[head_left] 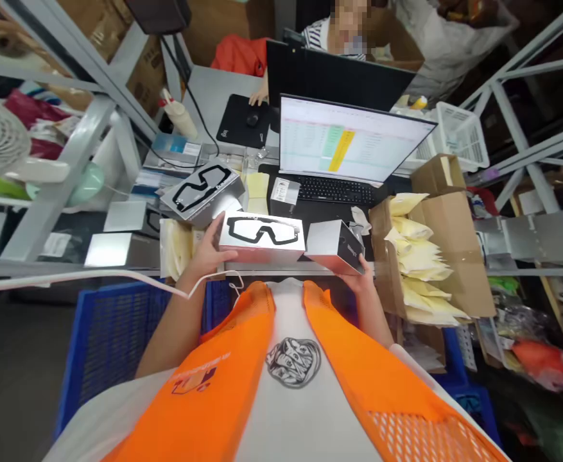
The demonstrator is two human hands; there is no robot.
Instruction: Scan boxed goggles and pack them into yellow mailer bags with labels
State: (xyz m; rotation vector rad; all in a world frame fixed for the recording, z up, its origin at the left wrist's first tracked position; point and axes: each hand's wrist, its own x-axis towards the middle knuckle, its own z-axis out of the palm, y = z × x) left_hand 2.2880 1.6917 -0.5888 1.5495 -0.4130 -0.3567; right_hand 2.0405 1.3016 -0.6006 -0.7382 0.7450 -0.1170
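My left hand (208,250) is closed around the left end of a white glasses box (262,237) printed with black-framed glasses. Just right of it, my right hand (358,273) grips the lower right side of a second, tilted glasses box (332,244), whose dark end faces right. The two boxes are close together at the desk's front edge. Behind my left hand lies another printed glasses box (204,189), set at a slant. A small grey box with a label (284,196) stands behind the held boxes, by the keyboard.
A monitor (348,138) and keyboard (336,189) stand behind the boxes. To the right is a cardboard box (459,269) with yellow padded envelopes (420,256). More white boxes (117,249) lie at left. Across the desk, another person's hand (259,95) rests near a mouse. Blue crates (112,333) stand below.
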